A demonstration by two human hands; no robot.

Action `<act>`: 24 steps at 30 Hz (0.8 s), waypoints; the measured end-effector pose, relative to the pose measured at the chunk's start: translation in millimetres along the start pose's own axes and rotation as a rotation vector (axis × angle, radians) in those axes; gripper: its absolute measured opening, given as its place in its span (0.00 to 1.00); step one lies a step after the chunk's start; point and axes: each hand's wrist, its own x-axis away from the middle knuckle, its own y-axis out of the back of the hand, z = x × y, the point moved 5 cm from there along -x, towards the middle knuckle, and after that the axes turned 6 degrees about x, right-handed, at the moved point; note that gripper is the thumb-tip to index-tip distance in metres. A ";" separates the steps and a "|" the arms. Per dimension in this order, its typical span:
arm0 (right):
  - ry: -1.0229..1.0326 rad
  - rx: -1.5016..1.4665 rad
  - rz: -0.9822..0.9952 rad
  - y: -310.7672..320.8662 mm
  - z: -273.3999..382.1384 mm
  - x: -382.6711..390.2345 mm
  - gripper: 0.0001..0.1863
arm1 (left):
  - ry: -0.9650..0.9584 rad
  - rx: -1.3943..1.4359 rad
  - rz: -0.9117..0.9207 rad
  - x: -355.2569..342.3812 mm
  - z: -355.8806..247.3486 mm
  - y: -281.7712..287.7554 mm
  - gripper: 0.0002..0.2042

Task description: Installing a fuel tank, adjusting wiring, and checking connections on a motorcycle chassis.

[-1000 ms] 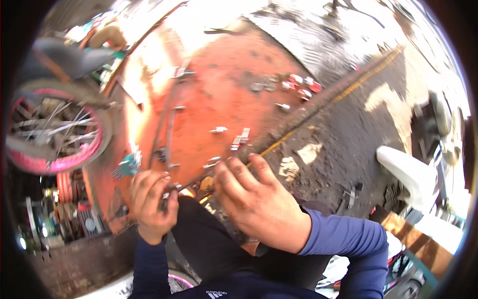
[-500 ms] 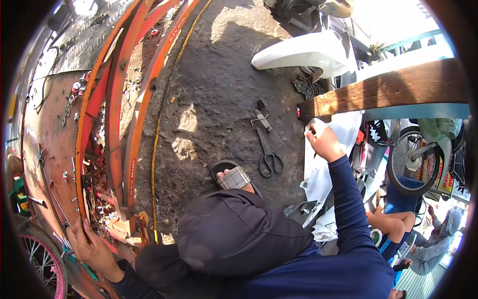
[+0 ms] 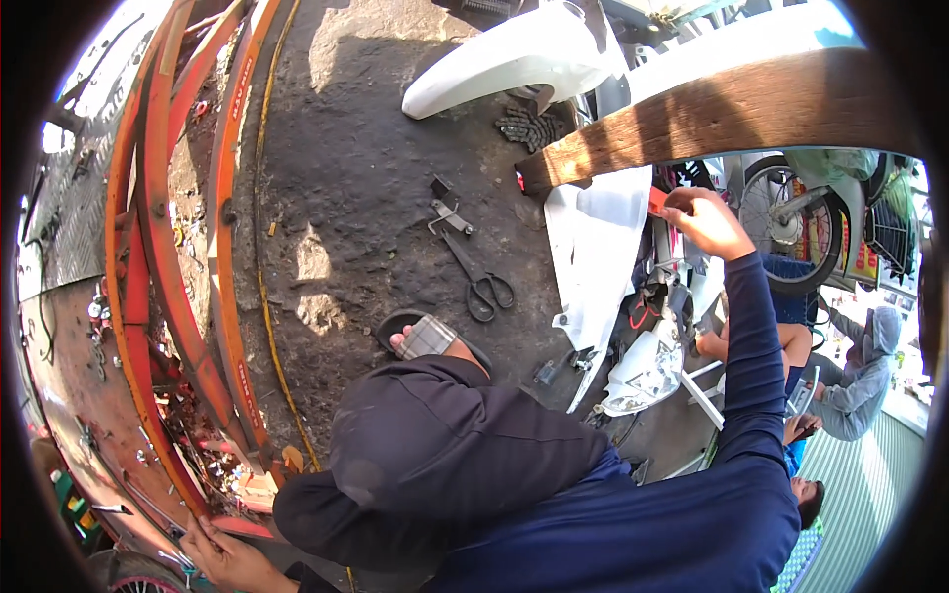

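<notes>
My right hand (image 3: 710, 223) is raised at the right, below the wooden beam, with its fingers curled together. Its fingertips meet a red-orange piece (image 3: 656, 201) in this view; whether they grip it or something smaller, I cannot make out. Beside it lies a white plastic body panel (image 3: 598, 247). At the lower left, my left hand (image 3: 232, 560) has thumb and fingers drawn together at the lower end of an orange metal rail (image 3: 133, 371). What it pinches there is too small to tell. Black-handled scissors (image 3: 484, 290) and a small metal bracket (image 3: 451, 217) rest on the dark ground between my hands.
A thick wooden beam (image 3: 712, 109) juts in from the right. Near its end lie a white fender (image 3: 514, 57) and dark knit gloves (image 3: 529, 126). A headlight unit (image 3: 643, 374), a motorbike wheel (image 3: 794, 219) and a person in grey (image 3: 860, 381) are farther right.
My right hand has moved right, away from the beam's end and the white panel, to the red-orange piece. The whole view has shifted, and my left hand stays by the orange rail.
</notes>
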 end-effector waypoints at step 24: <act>0.402 0.372 0.318 -78.9 305.0 332.5 0.28 | 1.413 0.964 0.327 446.7 26.7 240.0 0.03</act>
